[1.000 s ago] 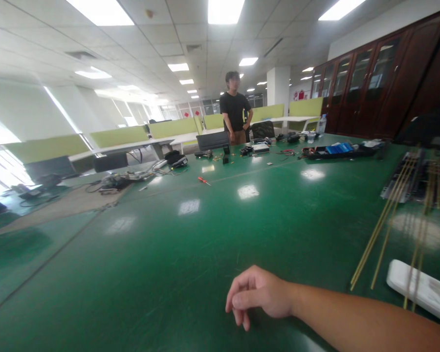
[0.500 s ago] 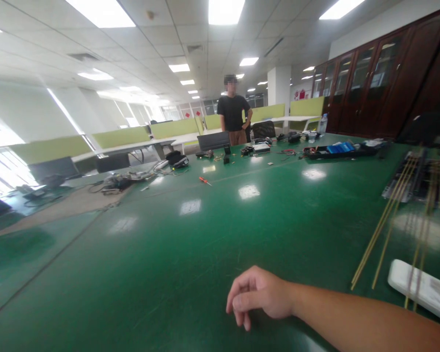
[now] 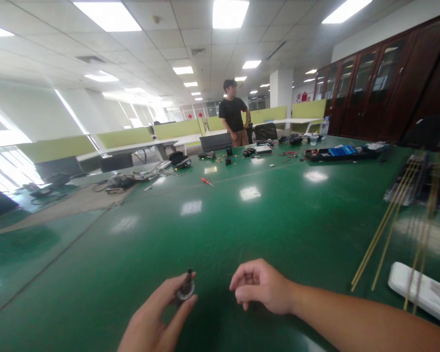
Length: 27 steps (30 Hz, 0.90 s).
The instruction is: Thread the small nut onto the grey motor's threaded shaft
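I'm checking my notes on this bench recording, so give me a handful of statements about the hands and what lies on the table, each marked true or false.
1. The left hand pinches a small dark metal part between fingertips. True.
2. The right hand grips the red screwdriver. False: the screwdriver lies far off on the green table, and the right hand holds nothing visible.
3. Thin brass-coloured rods lie on the table to the right of the right hand. True.
4. The white flat object stands upright at the table's far end. False: it lies flat at the near right edge.
5. Another person stands beyond the far end of the table. True.
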Each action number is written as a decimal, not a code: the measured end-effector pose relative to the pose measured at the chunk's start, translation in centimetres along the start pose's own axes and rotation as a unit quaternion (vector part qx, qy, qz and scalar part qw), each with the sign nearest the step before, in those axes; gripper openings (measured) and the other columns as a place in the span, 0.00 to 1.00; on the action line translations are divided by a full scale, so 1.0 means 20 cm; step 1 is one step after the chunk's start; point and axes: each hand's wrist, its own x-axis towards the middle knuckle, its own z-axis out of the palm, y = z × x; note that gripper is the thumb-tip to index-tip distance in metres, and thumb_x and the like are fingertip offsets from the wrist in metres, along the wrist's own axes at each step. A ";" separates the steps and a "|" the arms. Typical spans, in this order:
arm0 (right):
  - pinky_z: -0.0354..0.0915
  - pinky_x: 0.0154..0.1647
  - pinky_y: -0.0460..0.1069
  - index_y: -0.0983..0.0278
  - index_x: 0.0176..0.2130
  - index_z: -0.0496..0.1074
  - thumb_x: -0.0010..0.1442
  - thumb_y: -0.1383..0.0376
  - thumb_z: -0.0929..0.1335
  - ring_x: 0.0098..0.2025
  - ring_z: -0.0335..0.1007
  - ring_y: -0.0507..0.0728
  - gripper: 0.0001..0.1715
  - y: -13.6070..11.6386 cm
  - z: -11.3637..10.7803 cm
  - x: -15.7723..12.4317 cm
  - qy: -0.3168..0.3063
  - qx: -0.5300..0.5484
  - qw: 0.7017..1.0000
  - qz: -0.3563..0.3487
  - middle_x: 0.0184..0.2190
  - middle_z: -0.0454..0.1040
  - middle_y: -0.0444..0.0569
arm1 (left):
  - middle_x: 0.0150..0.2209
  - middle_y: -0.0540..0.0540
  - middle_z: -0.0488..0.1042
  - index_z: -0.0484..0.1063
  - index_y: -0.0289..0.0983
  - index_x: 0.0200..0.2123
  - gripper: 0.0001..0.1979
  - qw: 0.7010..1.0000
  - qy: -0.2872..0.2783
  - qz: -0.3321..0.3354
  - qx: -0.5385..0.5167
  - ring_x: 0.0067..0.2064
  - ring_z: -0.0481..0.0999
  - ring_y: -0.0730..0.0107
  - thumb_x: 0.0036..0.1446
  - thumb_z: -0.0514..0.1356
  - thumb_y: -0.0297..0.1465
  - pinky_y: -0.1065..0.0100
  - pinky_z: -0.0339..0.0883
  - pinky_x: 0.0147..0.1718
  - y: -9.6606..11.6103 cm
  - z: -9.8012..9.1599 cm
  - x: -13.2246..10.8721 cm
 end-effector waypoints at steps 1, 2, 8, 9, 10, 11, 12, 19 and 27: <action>0.64 0.29 0.46 0.68 0.38 0.73 0.49 0.65 0.74 0.25 0.68 0.50 0.15 0.00 0.00 0.00 0.040 -0.022 0.999 -0.022 0.25 0.72 0.43 | 0.43 0.48 0.81 0.76 0.44 0.49 0.16 1.000 -0.019 0.005 -0.012 0.40 0.83 0.63 0.60 0.62 0.43 0.68 0.78 0.42 0.02 0.05 0.05; 0.63 0.30 0.46 0.68 0.40 0.73 0.49 0.68 0.73 0.27 0.67 0.50 0.16 0.00 -0.01 0.01 0.080 -0.050 0.995 -0.038 0.27 0.72 0.43 | 0.43 0.48 0.81 0.75 0.44 0.50 0.17 1.000 -0.018 0.001 -0.022 0.39 0.83 0.63 0.59 0.63 0.40 0.68 0.78 0.41 0.04 0.10 0.09; 0.61 0.30 0.45 0.63 0.49 0.70 0.45 0.76 0.70 0.29 0.66 0.49 0.30 0.00 -0.01 0.01 0.131 -0.203 0.969 -0.045 0.38 0.71 0.44 | 0.40 0.48 0.81 0.76 0.43 0.45 0.12 0.999 -0.014 0.009 -0.046 0.38 0.82 0.63 0.56 0.65 0.34 0.67 0.78 0.39 0.03 0.29 0.12; 0.62 0.31 0.46 0.62 0.49 0.70 0.45 0.76 0.71 0.29 0.67 0.49 0.30 0.00 -0.01 0.00 0.126 -0.230 0.964 -0.051 0.38 0.72 0.44 | 0.40 0.48 0.81 0.76 0.43 0.44 0.11 0.998 -0.014 0.029 -0.050 0.39 0.82 0.63 0.57 0.64 0.34 0.68 0.78 0.40 0.02 0.29 0.11; 0.62 0.32 0.46 0.62 0.49 0.70 0.45 0.76 0.71 0.30 0.68 0.50 0.30 0.00 0.00 0.00 0.123 -0.251 0.959 -0.054 0.38 0.72 0.43 | 0.41 0.48 0.80 0.76 0.43 0.45 0.11 0.997 -0.017 0.050 -0.056 0.41 0.82 0.64 0.59 0.64 0.35 0.69 0.77 0.41 0.01 0.29 0.09; 0.63 0.34 0.46 0.61 0.49 0.71 0.45 0.76 0.71 0.31 0.68 0.50 0.30 -0.01 0.00 -0.01 0.125 -0.268 0.954 -0.056 0.37 0.73 0.43 | 0.43 0.48 0.80 0.76 0.44 0.47 0.11 0.995 -0.022 0.071 -0.064 0.42 0.81 0.65 0.60 0.63 0.34 0.70 0.77 0.42 0.01 0.29 0.08; 0.63 0.34 0.46 0.61 0.49 0.71 0.45 0.75 0.72 0.31 0.69 0.50 0.30 -0.01 0.00 -0.01 0.126 -0.278 0.951 -0.057 0.37 0.73 0.42 | 0.44 0.48 0.79 0.75 0.45 0.49 0.12 0.993 -0.028 0.088 -0.071 0.44 0.81 0.66 0.61 0.62 0.34 0.71 0.76 0.43 0.00 0.29 0.07; 0.65 0.35 0.46 0.62 0.44 0.73 0.46 0.74 0.72 0.32 0.69 0.52 0.24 -0.03 0.01 -0.03 0.122 -0.308 0.941 -0.063 0.34 0.74 0.42 | 0.45 0.50 0.80 0.71 0.46 0.53 0.17 0.991 -0.008 0.116 -0.063 0.44 0.82 0.68 0.60 0.64 0.34 0.72 0.76 0.45 0.02 0.33 0.06; 0.63 0.34 0.45 0.63 0.39 0.76 0.48 0.72 0.72 0.31 0.69 0.52 0.16 -0.03 0.01 -0.03 0.112 -0.319 0.939 -0.066 0.31 0.74 0.42 | 0.39 0.51 0.81 0.74 0.45 0.45 0.09 0.991 -0.020 0.106 -0.082 0.38 0.82 0.69 0.59 0.63 0.32 0.74 0.76 0.40 0.07 0.31 0.06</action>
